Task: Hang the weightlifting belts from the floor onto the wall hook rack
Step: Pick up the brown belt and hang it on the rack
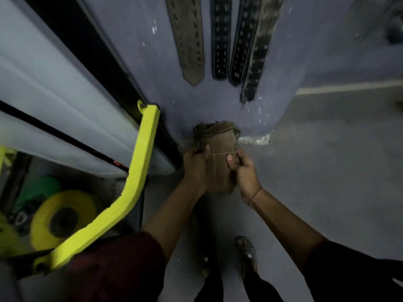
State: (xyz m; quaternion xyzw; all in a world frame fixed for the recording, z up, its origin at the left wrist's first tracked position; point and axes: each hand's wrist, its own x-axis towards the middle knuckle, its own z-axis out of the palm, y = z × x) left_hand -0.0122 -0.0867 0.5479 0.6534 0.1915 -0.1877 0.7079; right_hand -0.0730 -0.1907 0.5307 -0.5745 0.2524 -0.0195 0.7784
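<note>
- In front of the blue-grey wall, low down near where it meets the floor, a person holds a brown belt in both hands, lifted clear of the floor.
- The left hand grips the belt's left edge, fingers curled behind it and thumb pressed on the front face.
- The right hand clasps the right edge the same way, thumb on the front; a thin band circles that wrist.
- The brown belt is broad and dull tan, with pale stitch lines crossing on its face. Its upper end looks bunched and frayed; its lower end is rounded and sits between the two wrists.
- Motion blur hides whether a buckle shows.
- Higher on the wall four belts hang side by side, ends pointing down: a tan belt with rows of holes and a pointed tip, two black belts and with pale stitching, and a worn dark belt whose tip reaches lowest.
- The hooks themselves lie above the frame edge.
- To the left, a bright yellow bar bends across a pale panel; behind it sit a yellow weight plate and a green plate.
- Below the hands, a sandalled foot stands on the floor.
</note>
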